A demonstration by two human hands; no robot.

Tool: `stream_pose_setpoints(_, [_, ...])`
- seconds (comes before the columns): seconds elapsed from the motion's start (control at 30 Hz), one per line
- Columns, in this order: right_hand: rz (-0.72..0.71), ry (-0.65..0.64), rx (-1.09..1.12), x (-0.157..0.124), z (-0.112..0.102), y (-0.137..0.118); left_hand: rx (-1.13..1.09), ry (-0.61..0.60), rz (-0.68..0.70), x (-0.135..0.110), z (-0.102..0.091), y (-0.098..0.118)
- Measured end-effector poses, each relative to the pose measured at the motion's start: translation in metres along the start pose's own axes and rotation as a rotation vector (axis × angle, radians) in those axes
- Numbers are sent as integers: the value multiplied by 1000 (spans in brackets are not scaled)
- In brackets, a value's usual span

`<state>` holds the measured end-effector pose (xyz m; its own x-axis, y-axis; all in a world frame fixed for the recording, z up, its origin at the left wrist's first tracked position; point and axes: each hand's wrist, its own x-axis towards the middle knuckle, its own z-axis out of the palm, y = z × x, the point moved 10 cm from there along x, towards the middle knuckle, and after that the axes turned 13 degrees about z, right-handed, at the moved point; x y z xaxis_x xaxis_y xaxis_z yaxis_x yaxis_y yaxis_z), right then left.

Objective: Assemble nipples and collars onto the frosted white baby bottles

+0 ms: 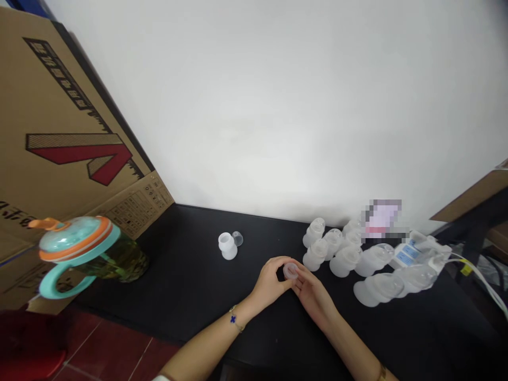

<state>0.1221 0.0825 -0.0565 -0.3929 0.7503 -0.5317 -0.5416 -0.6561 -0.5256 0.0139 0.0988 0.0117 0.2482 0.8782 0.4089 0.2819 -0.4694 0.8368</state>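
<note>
Both my hands meet over the black table [190,317], around a small round translucent piece [291,271], which looks like a baby-bottle top. My left hand [273,278] curves around its left side, with the thumb and fingers at its edge. From the right, my right hand [311,291] has its fingertips on the same piece, and its other fingers are partly hidden. An uncapped white baby bottle [227,246] stands to the left of my hands. Touching or just behind it is a clear dome cap [237,238].
Several capped baby bottles [345,259] stand close together at the right, beside a white power strip [424,248] with cables [480,280]. A large jug with a turquoise handle [95,254] is at the left, by a cardboard box [79,180]. A white wall [254,116] rises behind.
</note>
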Motion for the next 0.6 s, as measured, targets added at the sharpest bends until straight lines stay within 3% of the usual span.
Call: stream_pose_setpoints(0.6, [-19,27,12,0,-5,-1,25,42,33,2,-6,8])
